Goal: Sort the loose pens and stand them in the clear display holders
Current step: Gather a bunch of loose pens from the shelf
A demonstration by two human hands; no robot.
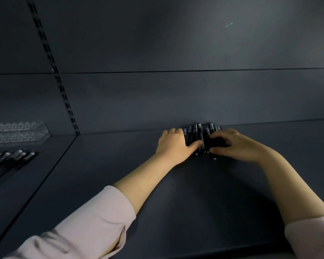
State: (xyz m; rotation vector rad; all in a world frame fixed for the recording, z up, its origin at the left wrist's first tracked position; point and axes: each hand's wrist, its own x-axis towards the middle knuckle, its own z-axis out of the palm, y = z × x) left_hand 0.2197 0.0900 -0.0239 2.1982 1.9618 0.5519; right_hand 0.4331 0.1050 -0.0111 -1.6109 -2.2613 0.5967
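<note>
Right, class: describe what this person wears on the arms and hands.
Both arms wear pale pink long sleeves, the left sleeve and right sleeve pushed up, forearms bare. The left hand and right hand are bare: no gloves, rings or watch show.

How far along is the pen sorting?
Early. The holder at far left shows no standing pens. In hand: the left hand and right hand grip the pen pile by the back wall. Left: that pile, plus loose pens before the holder.
</note>
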